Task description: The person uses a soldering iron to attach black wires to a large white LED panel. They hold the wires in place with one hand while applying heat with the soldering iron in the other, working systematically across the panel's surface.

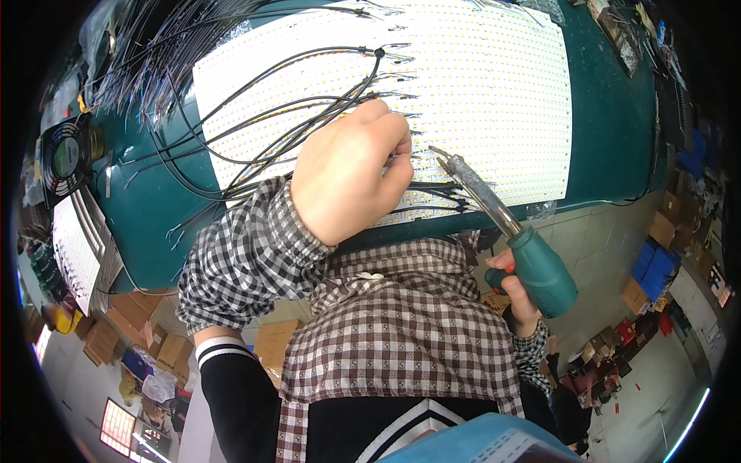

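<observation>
My right hand (515, 287) is closed round the grip of a soldering gun (543, 272) with a green body and a long metal barrel. Its tip points up and left, just right of my left hand, over a white LED board (532, 116) dotted with rows of small yellowish chips. Above the board's middle, my left hand (351, 171) is closed with curled fingers; what they pinch is hidden. Black cables (266, 65) with thin, bared wire ends run across the board and pass under that hand. Two cable ends (455, 207) lie near the board's front edge.
A green table (610, 147) carries the board. Many loose wires (154, 69) are heaped at the far left, near a black fan (65, 158) and a stack of white boards (81, 247). Cardboard boxes (143, 316) stand on the floor to the left, with blue bins (652, 270) to the right.
</observation>
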`<state>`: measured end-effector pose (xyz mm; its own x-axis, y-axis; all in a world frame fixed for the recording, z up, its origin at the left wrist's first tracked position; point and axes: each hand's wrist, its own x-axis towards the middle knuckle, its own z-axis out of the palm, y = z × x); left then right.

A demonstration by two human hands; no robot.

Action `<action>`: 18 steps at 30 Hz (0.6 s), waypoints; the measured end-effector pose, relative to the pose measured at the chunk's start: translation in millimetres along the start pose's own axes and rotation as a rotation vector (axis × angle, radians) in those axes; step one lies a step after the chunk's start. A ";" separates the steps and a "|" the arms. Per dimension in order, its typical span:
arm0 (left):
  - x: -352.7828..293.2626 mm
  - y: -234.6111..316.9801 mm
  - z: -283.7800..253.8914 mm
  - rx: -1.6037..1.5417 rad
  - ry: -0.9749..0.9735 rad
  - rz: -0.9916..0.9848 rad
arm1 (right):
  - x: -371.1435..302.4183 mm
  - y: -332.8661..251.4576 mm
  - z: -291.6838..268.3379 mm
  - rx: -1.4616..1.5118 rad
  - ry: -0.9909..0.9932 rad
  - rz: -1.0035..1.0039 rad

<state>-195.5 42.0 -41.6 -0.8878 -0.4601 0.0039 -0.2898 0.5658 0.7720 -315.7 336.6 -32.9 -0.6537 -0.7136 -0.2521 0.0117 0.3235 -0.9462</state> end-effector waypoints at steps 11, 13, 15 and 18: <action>0.1 -1.0 -2.7 0.025 -0.046 0.001 | 0.5 4.4 -0.4 0.012 -0.039 -0.020; 0.5 -0.6 -3.0 0.024 -0.049 -0.005 | 0.4 3.2 0.2 0.016 -0.038 -0.007; 0.7 -0.4 -3.2 0.022 -0.050 -0.009 | 0.4 1.9 1.7 0.032 -0.029 0.005; 0.7 0.1 -3.5 0.025 -0.051 -0.010 | 0.2 5.1 -1.0 -0.005 -0.050 -0.018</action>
<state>-194.9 39.3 -39.3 -0.9019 -0.4303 -0.0365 -0.3066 0.5786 0.7558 -316.6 338.7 -37.5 -0.6151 -0.7493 -0.2453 -0.0033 0.3136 -0.9495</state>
